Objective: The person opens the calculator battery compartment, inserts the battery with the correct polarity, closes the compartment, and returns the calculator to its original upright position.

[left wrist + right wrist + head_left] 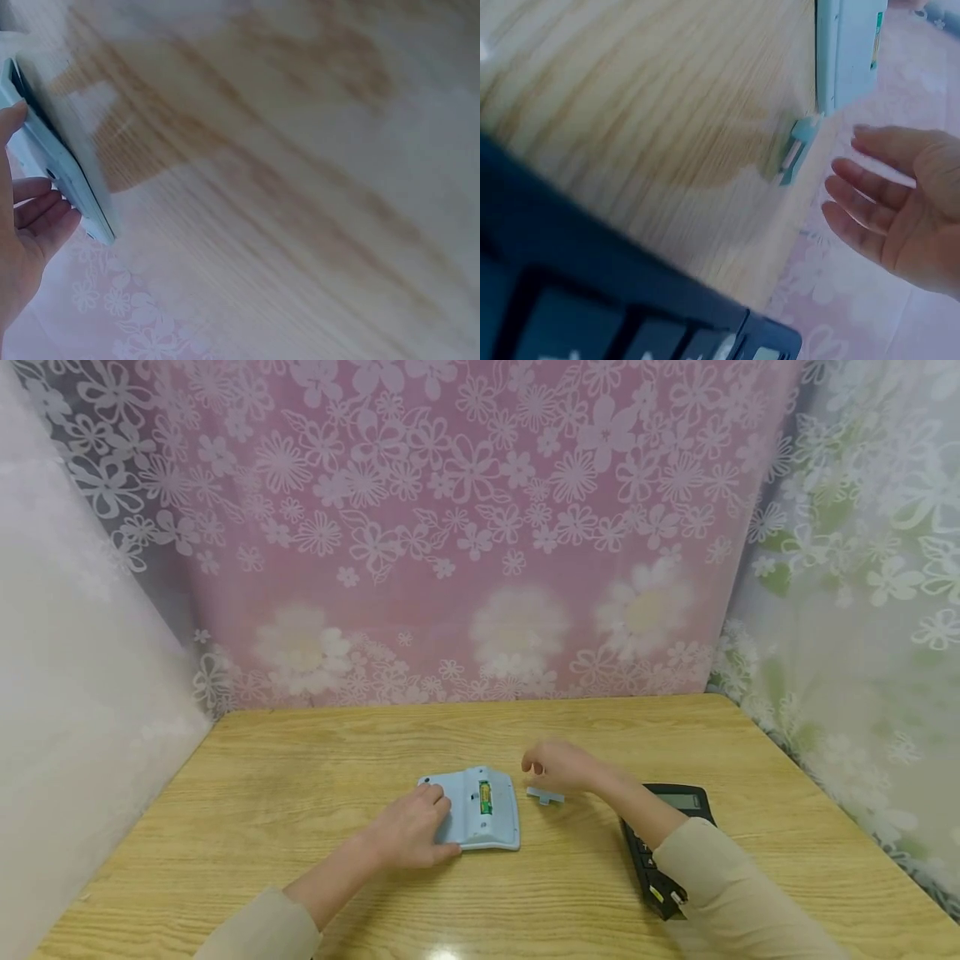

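Note:
A light blue calculator (456, 835) lies face down on the table, with a green and gold battery (486, 797) showing in its uncovered compartment. My left hand (408, 827) holds the calculator by its left part, thumb along the near edge and fingers over the back. In the left wrist view, the fingers of the left hand (37, 225) bend against the blue casing (64, 169). Just above the small light blue battery cover (546, 796) hovers my right hand (562, 766). Its fingers are loosely bent, and the right wrist view shows the palm bare, apart from the cover (799, 146).
Under the right forearm lies a black calculator (686, 795), partly hidden by the sleeve. Small yellow and whitish pieces (656, 894) show at its near end, too small to identify. A flowered pink curtain (465, 568) hangs behind the wooden table (300, 760).

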Demonstrator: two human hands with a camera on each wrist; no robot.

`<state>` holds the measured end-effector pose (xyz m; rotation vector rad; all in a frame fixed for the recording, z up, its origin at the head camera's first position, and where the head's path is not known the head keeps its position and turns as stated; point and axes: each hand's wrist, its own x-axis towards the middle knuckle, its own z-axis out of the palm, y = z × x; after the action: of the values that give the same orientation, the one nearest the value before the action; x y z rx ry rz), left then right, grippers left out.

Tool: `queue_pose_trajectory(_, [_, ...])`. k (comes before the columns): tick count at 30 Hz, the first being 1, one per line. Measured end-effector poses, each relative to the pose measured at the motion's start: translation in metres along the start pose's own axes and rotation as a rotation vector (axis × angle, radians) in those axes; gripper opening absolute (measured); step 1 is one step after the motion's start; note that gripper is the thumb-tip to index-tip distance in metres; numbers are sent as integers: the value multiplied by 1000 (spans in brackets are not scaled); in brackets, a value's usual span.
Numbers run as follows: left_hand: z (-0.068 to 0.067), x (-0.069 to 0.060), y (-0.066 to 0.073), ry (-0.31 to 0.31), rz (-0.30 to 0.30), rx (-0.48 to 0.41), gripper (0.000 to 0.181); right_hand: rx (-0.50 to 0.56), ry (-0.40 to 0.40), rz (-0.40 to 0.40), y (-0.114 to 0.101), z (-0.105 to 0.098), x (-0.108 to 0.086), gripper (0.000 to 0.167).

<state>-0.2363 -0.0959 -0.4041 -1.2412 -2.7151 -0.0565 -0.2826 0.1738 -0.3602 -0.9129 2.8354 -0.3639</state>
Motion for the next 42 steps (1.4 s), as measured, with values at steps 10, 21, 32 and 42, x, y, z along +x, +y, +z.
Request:
queue_pose_trajectory(10, [2,-2,-2,5,31,22,45,-14,-87,-55,8,1,-8,23])
queue_pose_trajectory(21, [6,-3,-4,15,38,34,45,-72,-161,17,10,4,-8,41])
queue_pose_trajectory(32, [9,-4,-5,28,39,18,45,-140,-250,53,6,8,-9,54])
queue_pose_trajectory(42, [9,-4,-5,22,31,12,45,-77,-246,13,7,5,-11,49])
